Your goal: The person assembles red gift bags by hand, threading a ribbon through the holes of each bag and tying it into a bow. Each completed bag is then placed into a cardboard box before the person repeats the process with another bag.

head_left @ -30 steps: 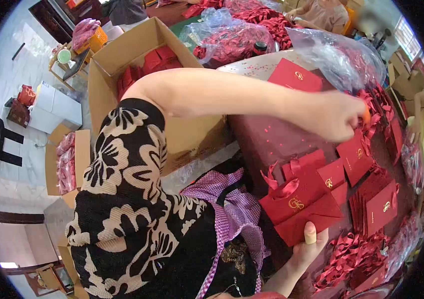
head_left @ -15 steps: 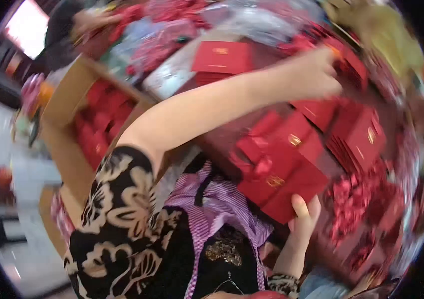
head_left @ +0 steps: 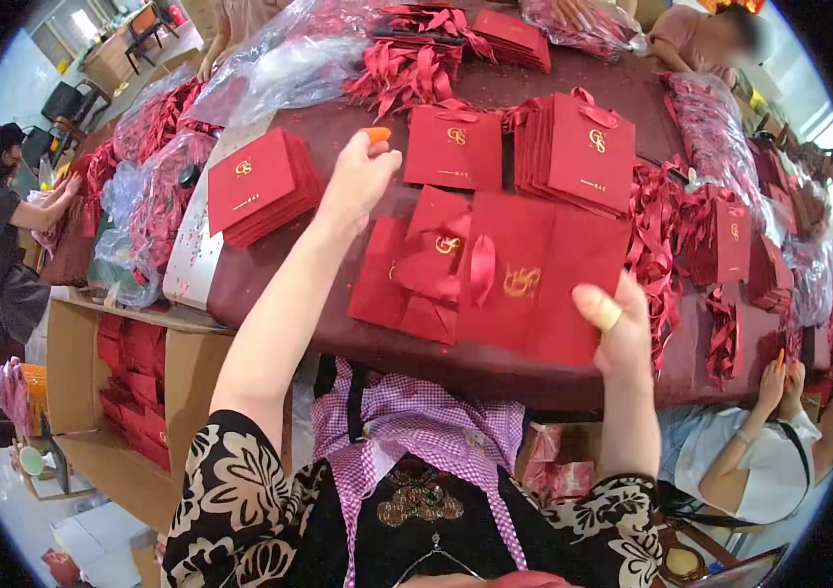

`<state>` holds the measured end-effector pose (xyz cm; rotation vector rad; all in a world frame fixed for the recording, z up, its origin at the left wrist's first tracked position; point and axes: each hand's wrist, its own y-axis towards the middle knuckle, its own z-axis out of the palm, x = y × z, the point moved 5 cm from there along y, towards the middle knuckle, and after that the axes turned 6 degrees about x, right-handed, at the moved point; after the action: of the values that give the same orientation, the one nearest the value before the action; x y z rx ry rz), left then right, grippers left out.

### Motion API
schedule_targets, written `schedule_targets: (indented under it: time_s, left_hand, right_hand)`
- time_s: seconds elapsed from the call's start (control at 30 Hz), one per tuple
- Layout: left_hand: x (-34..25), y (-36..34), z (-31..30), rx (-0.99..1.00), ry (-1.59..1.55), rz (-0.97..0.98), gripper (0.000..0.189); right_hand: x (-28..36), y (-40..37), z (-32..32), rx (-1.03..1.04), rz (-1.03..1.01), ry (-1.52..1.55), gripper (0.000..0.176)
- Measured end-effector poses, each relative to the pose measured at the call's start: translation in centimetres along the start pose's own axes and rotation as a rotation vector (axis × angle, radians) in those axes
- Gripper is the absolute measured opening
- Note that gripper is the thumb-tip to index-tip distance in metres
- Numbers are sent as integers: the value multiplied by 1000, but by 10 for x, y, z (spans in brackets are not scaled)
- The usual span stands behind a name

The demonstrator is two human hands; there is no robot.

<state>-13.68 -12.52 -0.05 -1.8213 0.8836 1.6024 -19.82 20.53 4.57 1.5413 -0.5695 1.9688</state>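
My right hand [head_left: 622,323] grips a red paper gift bag [head_left: 509,260] at its right edge, thumb on top with a pale yellow wrap. The bag lies flat, with gold lettering and a red ribbon bow. Under its left side are other red bags [head_left: 377,284], partly covered. My left hand [head_left: 362,176] hovers over the table with curled fingers, an orange cover on one fingertip. Nothing shows in its grasp. It is between a stack of red bags [head_left: 258,181] on the left and a bag with a ribbon handle [head_left: 455,147] on the right.
A thick stack of bags [head_left: 588,147] stands beyond my right hand, near loose red ribbons [head_left: 653,220]. At left, a cardboard box [head_left: 196,392] holds red bags. Plastic-wrapped bundles [head_left: 284,73] line the dark red table [head_left: 406,358]. Co-workers sit or stand around it; one person's hands [head_left: 779,382] are at right.
My left hand has swung back from far across the table on the right to the left side. The view has turned and levelled. My right hand still holds the bag.
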Motion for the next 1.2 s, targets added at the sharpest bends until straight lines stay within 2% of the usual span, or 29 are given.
schedule_targets:
  time_s: [0.03,0.1,0.2,0.27,0.3,0.33,0.37,0.4,0.43,0.47,0.5,0.53,0.57,0.6,0.63,0.67,0.7,0.8,0.83,0.9,0.97,1.07,1.13,1.2]
  left_hand:
    - [10,4,0,-9,114,-24,47]
    - [17,0,5,-11,86,-26,48]
    - [29,-4,14,29,253,-12,44]
    - [25,-17,23,59,168,48,44]
    - [21,-23,26,53,312,200,46]
    - [18,-32,29,51,454,348,48]
    - [22,-36,33,108,485,266,53]
    - [24,-39,36,124,587,264,54]
    - [27,-42,39,141,687,266,56]
    - [23,-48,41,149,766,238,57]
    - [26,-52,42,160,756,235,57]
    - [27,-57,43,183,779,257,57]
    - [26,-60,43,195,804,285,57]
    - [29,-62,44,194,834,229,55]
    - [29,-64,45,174,852,252,54]
    - [30,-67,46,157,870,272,53]
    - [27,-68,46,221,861,232,55]
    - [28,-72,43,192,847,291,52]
    - [28,-70,41,184,848,291,52]
    - [22,-61,32,136,658,305,45]
    - [17,-44,23,62,638,420,40]
    - [20,-15,8,71,162,81,37]
    - [13,-4,0,35,175,65,38]
    - [11,6,-1,42,189,58,38]
  right_hand:
    - [10,12,3,16,-11,19,45]
    - [37,36,11,-19,-25,32,44]
    - [75,82,22,-16,-238,-28,41]
    - [96,115,30,-23,-389,-111,38]
    - [101,131,34,-41,-441,-178,36]
    - [104,146,37,-113,-572,-431,35]
    - [104,159,41,-182,-700,-691,33]
    - [100,168,45,-309,-682,-984,41]
    - [87,183,50,-269,-781,-994,43]
    - [70,190,59,-257,-538,-1082,41]
    - [63,179,83,-138,-757,-1037,29]
    - [44,187,86,-46,-878,-1094,26]
    - [26,191,89,-37,-936,-1237,27]
    - [2,192,86,-8,-1066,-1287,31]
    - [-8,185,91,-8,-963,-1480,34]
    - [-21,186,92,-13,-987,-1578,35]
    - [-31,186,93,-22,-1012,-1677,36]
    - [-61,192,84,70,-759,-1812,40]
    - [-67,192,81,73,-767,-1811,40]
    - [-73,189,81,52,-862,-1898,33]
    - [-78,191,78,96,-792,-1901,30]
    - [-81,191,76,182,-711,-1862,28]
    - [-83,194,74,285,-601,-1835,27]
    - [-81,197,72,292,-585,-1819,28]
